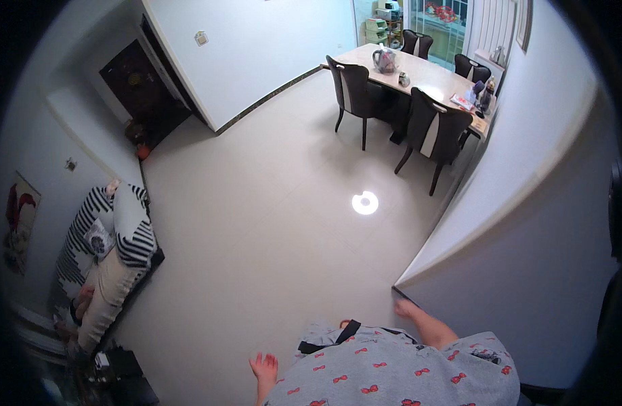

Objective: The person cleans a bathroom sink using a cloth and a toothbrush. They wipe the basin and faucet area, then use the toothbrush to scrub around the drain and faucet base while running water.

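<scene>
In the head view my left hand [264, 367] hangs at the lower middle beside the grey bow-print garment [392, 365], with fingers apart and nothing in it. On the other side, my right hand [405, 307] is near the bottom corner of the wall [493, 309]; its fingers are blurred, so I cannot tell how they are closed. Before me lies a pale tiled floor [250, 223] with a bright ring-shaped light reflection.
A dining table [359, 55] with dark chairs [349, 91] stands at the upper right. A sofa [110, 294] with striped covers, a person's arm [83, 302] on it, lies along the left wall. A dark low table [133, 380] is at lower left. A dark door [135, 78] is beyond.
</scene>
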Demonstrator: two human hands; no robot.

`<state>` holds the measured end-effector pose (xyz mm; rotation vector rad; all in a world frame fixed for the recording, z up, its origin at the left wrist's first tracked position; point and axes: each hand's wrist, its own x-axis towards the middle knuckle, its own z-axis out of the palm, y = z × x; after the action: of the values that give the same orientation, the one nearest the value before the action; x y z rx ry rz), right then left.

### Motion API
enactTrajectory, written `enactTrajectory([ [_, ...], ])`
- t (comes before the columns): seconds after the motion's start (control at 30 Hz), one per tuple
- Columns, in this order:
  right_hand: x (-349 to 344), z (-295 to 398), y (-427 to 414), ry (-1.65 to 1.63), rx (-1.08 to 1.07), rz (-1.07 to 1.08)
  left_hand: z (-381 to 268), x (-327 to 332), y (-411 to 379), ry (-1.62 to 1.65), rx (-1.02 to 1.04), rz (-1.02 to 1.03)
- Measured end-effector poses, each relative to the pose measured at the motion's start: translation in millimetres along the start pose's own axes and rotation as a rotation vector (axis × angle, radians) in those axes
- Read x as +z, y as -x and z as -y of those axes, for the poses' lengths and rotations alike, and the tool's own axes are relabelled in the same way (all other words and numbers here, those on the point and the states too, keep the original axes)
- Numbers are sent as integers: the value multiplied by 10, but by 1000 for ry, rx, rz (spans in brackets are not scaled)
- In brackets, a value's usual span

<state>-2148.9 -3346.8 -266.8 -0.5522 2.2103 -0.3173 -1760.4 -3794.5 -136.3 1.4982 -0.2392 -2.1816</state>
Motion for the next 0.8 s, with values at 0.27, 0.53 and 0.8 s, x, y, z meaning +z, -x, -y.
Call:
enactTrajectory([
  [0.27, -3004, 2167, -2390, -279, -245, -406, -511, 630, -1338, -111, -49, -419],
  [0.53, -2670, 1823, -3296, -106, -122, -11, -2103, 4424, -3787, -79, -63, -69],
  [0.8, -2422, 1635, -3363, -528, 328, -4, -2736, 9110, -5134, -354, 78, 473],
])
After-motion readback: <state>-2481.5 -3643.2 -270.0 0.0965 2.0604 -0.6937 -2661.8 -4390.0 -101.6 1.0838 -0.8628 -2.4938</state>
